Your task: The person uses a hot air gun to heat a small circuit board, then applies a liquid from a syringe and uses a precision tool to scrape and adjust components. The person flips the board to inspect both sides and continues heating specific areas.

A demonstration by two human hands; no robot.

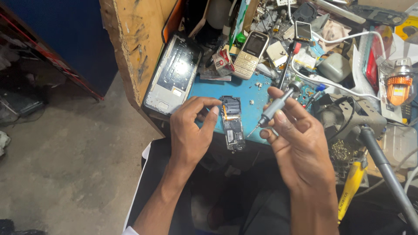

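Observation:
A small dark circuit board (232, 123) from a phone lies on a blue work mat (252, 98) at the near edge of the bench. My left hand (191, 130) rests beside the board's left side, thumb and forefinger touching its upper corner. My right hand (291, 130) holds a grey precision screwdriver (275, 106), its tip angled down toward the board's right edge without touching it.
An opened phone frame (174, 74) leans at the mat's left. A gold keypad phone (250, 54) lies behind the mat. Cables, parts and a soldering stand (348, 115) crowd the right. A yellow-handled tool (350, 187) hangs lower right. Concrete floor (65, 165) lies left.

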